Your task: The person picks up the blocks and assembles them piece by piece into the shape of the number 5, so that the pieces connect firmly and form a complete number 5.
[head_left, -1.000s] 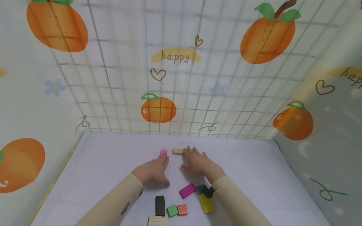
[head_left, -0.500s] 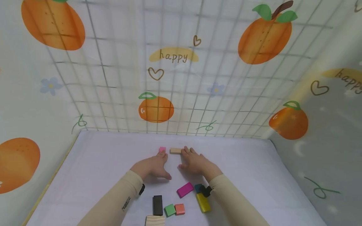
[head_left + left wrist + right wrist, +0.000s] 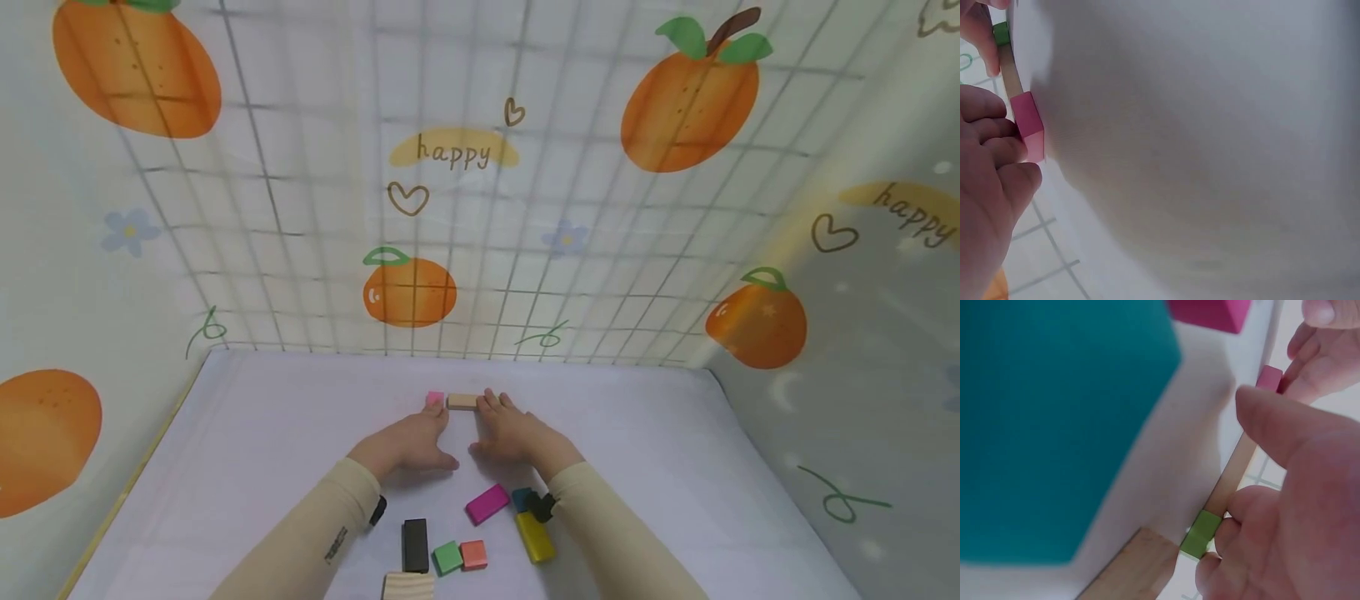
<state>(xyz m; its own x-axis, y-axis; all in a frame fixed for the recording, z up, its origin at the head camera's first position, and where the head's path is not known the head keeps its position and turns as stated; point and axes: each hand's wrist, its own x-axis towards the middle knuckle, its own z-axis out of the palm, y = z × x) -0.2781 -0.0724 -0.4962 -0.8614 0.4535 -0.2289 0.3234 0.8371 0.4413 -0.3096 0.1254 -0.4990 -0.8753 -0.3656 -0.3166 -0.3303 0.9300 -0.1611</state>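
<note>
The pink block [image 3: 435, 397] sits towards the far side of the desk [image 3: 637, 417], just left of a plain wooden block [image 3: 462, 402], nearly end to end with it. The left hand [image 3: 405, 442] rests its fingers against the pink block; the right hand [image 3: 517, 433] lays its own at the row's other end. Neither grip clasps anything: fingers merely touch, thumbs spread away. Bracing from opposite ends probably keeps the pieces in line.

Nearer the body lie a magenta block [image 3: 487, 504], a yellow block [image 3: 535, 537], a black block [image 3: 416, 546], a green cube [image 3: 447, 558] and a coral cube [image 3: 473, 555], perhaps set apart as spares.

Both wrist views show a small lime block [image 3: 1200, 534] at the wooden block's right end, which the right hand hides from the head view. Only the right wrist view reveals another wooden piece [image 3: 1132, 569] beyond; whether it touches, I cannot tell.
</note>
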